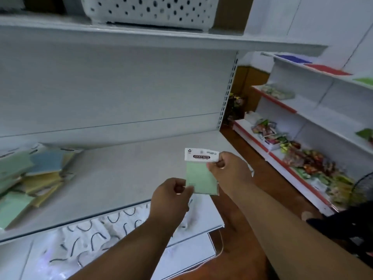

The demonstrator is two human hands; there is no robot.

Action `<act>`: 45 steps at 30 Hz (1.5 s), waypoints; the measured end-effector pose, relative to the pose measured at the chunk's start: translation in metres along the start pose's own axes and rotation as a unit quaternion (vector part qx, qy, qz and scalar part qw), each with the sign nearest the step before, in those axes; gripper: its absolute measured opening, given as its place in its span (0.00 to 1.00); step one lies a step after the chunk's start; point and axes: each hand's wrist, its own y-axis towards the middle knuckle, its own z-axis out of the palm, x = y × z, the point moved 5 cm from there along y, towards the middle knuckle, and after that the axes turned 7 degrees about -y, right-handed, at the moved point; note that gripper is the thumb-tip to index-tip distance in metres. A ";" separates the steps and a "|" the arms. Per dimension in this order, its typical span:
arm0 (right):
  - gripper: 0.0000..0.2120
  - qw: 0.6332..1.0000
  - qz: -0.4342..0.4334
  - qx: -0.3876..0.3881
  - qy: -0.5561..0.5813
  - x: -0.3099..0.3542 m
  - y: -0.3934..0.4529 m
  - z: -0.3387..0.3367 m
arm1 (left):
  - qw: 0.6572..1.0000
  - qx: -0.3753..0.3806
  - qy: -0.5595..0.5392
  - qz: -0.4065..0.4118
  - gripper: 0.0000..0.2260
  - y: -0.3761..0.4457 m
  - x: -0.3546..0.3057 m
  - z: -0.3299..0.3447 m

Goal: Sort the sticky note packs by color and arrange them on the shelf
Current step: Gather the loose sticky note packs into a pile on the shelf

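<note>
A green sticky note pack [200,176] with a white "STICKY NOTE" header card is held upright above the right part of the white shelf [125,178]. My left hand [171,197] pinches its lower left corner. My right hand [228,168] grips its upper right edge beside the header. A loose pile of sticky note packs [30,176], green, blue and yellow, lies mixed on the left end of the same shelf, partly cut off by the frame edge.
A white perforated basket [149,11] stands on the upper shelf board. A lower shelf holds patterned white packaging [96,229]. To the right another shelf unit [302,122] carries colourful goods, with brown floor between the units. A dark fan [363,188] sits at far right.
</note>
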 end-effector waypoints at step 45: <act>0.11 0.962 -0.247 0.105 -0.055 -0.063 0.220 0.066 | 0.931 -0.203 0.302 -0.027 0.10 0.171 -0.012 0.134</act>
